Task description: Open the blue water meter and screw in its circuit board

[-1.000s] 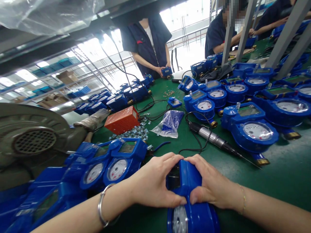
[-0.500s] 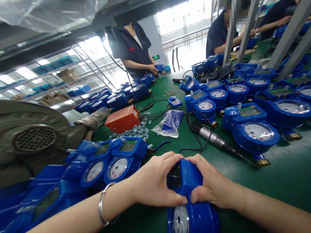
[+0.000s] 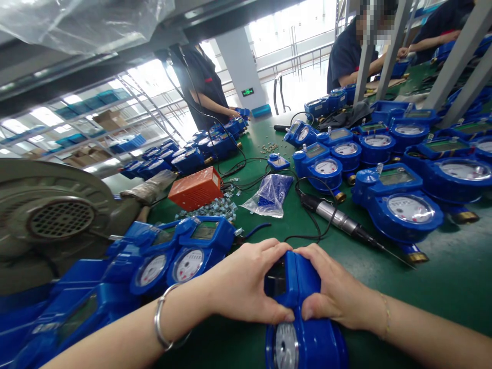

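Observation:
A blue water meter point(image 3: 303, 328) lies on the green table point(image 3: 453, 277) right in front of me, its dial toward me. My left hand point(image 3: 246, 287) and my right hand point(image 3: 334, 292) are both wrapped round its upper housing, thumbs pressed side by side on the top and fingertips meeting at the far end. An electric screwdriver point(image 3: 338, 220) with a black cable lies just beyond my right hand. Finished blue meters point(image 3: 180, 256) sit close to my left wrist.
Several more blue meters point(image 3: 403, 205) fill the right side of the table. An orange box point(image 3: 196, 187), a bag of blue parts point(image 3: 269, 195) and loose small parts point(image 3: 215, 207) lie in the middle. A grey fan housing point(image 3: 57, 220) is on the left. Co-workers point(image 3: 203, 82) stand at the far end.
My hands and the meter have stayed put. The co-worker at the far end has moved left and turned toward the row of meters there.

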A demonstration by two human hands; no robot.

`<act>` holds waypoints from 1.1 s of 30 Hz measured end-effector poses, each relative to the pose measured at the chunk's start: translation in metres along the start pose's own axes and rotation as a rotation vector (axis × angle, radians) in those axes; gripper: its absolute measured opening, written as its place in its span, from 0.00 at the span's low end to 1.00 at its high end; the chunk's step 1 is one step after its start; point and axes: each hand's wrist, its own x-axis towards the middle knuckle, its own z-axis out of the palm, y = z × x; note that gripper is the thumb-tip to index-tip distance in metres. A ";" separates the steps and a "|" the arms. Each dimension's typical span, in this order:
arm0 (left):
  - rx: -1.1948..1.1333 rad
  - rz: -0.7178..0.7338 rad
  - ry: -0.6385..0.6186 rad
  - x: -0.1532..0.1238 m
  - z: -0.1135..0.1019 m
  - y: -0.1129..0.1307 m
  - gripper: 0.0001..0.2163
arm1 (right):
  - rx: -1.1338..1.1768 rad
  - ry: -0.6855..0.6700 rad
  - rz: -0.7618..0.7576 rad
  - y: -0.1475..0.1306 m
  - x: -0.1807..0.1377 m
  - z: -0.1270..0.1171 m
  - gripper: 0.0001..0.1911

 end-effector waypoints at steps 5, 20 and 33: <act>0.003 -0.019 0.004 -0.002 0.001 0.001 0.35 | 0.007 -0.003 -0.006 0.000 -0.001 0.000 0.43; -0.084 -0.032 0.071 -0.002 0.007 0.000 0.34 | -0.010 0.004 -0.004 0.000 -0.001 -0.001 0.43; -0.074 -0.024 0.002 0.001 -0.002 -0.002 0.33 | 0.002 -0.004 0.013 -0.001 0.000 -0.002 0.41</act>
